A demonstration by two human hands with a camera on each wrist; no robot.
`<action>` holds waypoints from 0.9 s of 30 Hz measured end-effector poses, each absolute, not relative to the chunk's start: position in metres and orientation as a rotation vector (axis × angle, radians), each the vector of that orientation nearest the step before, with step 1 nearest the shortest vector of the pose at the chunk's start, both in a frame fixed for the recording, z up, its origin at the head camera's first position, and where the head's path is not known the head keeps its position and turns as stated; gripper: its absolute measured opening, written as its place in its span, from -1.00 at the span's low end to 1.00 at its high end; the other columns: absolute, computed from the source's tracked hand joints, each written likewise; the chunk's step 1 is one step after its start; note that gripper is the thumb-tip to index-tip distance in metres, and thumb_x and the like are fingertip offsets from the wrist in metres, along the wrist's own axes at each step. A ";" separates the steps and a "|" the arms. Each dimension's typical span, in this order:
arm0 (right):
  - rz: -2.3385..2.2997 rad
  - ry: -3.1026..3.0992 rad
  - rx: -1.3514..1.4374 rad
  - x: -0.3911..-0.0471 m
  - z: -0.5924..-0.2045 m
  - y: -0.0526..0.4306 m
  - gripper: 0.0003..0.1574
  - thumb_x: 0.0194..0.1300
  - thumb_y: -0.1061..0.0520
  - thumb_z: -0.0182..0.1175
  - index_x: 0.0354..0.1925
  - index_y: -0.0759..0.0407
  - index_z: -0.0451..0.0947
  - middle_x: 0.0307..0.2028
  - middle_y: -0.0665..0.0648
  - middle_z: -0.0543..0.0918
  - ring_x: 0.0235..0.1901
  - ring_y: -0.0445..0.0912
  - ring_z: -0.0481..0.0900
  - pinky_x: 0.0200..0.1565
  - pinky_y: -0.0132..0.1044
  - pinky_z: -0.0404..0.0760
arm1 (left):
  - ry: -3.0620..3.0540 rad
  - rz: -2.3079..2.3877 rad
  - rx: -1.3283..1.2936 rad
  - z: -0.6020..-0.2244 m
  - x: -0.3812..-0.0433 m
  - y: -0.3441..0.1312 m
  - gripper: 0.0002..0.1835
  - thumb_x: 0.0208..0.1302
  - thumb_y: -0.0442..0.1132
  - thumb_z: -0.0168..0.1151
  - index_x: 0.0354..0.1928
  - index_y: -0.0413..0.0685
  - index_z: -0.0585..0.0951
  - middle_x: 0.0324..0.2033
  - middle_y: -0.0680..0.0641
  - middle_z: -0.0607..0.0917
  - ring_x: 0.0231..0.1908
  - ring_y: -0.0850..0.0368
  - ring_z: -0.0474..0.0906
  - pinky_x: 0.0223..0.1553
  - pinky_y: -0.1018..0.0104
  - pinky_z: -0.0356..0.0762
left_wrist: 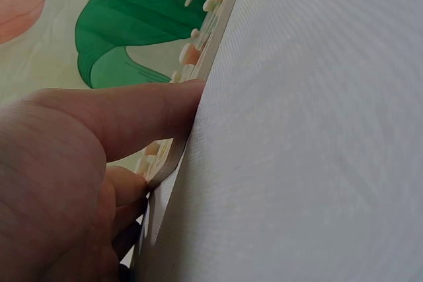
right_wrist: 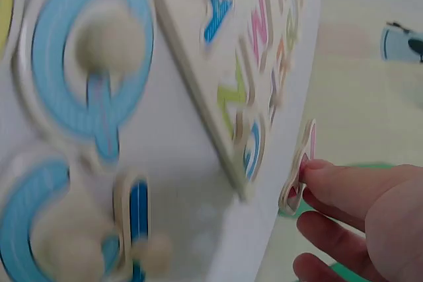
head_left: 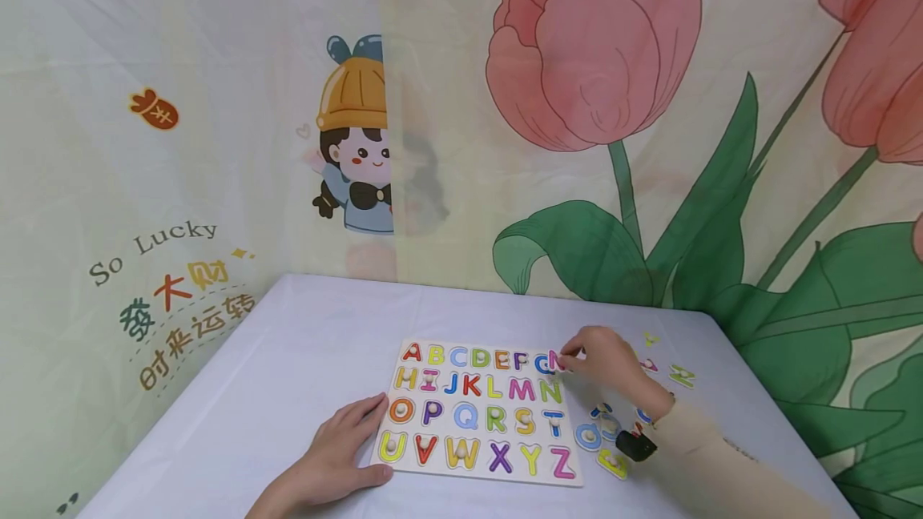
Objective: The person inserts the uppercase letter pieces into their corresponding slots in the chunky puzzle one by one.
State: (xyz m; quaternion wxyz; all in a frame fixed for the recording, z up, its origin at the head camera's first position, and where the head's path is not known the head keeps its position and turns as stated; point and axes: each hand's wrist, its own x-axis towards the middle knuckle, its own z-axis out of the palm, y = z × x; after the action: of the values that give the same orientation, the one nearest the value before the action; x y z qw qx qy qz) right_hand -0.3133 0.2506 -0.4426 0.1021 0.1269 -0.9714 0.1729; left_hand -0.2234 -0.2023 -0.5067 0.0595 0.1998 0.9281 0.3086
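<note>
My right hand (head_left: 606,359) pinches a pink wooden letter piece (head_left: 554,360) between thumb and fingertips. It is held at the upper right corner of the alphabet board (head_left: 450,400), overlapping the blue G (head_left: 541,364) in the head view. The right wrist view shows this letter piece (right_wrist: 295,173) edge-on, so its exact letter is hard to read. Beside the board's lower left side rests my left hand (head_left: 335,455). Its thumb (left_wrist: 155,107) touches the board's near edge, and its other fingers lie along the left side. Several letters on the board carry round wooden knobs.
Right of the board lie loose knobbed pieces, among them a light blue Q (head_left: 587,436) and a yellow-green piece (head_left: 612,464). Farther back are a yellow-green piece (head_left: 682,376) and a pink piece (head_left: 649,365). A printed cloth (head_left: 447,102) hangs behind the white table (head_left: 324,327).
</note>
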 end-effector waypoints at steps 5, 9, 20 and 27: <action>0.538 -2.870 0.404 -0.299 -0.443 0.225 -0.94 0.25 0.09 0.57 -0.30 0.02 0.86 -0.42 -0.15 0.65 -0.37 -0.22 0.48 -0.26 -0.26 0.55 | 2.812 0.934 0.601 -0.507 -0.223 -0.203 0.11 0.13 0.22 0.52 0.63 -0.13 0.30 0.61 -0.09 0.25 0.59 -0.26 0.06 0.46 -0.48 0.03; 0.548 -2.885 0.384 -0.295 -0.449 0.209 -0.92 0.22 0.06 0.60 -0.35 -0.02 0.86 -0.44 -0.17 0.62 -0.36 -0.21 0.46 -0.26 -0.28 0.53 | 2.809 0.932 0.591 -0.507 -0.223 -0.202 0.11 0.13 0.23 0.52 0.63 -0.12 0.30 0.61 -0.09 0.25 0.59 -0.25 0.06 0.46 -0.48 0.03; 0.526 -2.865 0.504 -0.295 -0.465 0.189 -0.91 0.20 0.04 0.61 -0.38 -0.04 0.86 -0.47 -0.23 0.60 -0.41 -0.26 0.44 -0.32 -0.36 0.50 | 2.814 0.926 0.611 -0.508 -0.224 -0.203 0.11 0.14 0.23 0.51 0.63 -0.12 0.29 0.61 -0.09 0.25 0.59 -0.25 0.07 0.46 -0.47 0.03; 0.550 -2.874 0.493 -0.297 -0.471 0.185 -0.90 0.21 0.02 0.61 -0.37 -0.04 0.86 -0.47 -0.24 0.58 -0.41 -0.26 0.42 -0.34 -0.37 0.48 | 2.812 0.929 0.609 -0.507 -0.224 -0.202 0.10 0.15 0.22 0.50 0.63 -0.14 0.29 0.61 -0.10 0.25 0.58 -0.25 0.07 0.46 -0.47 0.04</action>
State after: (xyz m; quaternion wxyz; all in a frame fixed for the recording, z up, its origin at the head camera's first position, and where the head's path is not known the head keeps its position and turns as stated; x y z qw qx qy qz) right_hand -0.2968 0.1853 -0.4706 0.0868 0.1656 -0.9649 0.1846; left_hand -0.2240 -0.2022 -0.5074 0.0588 0.2010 0.9284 0.3068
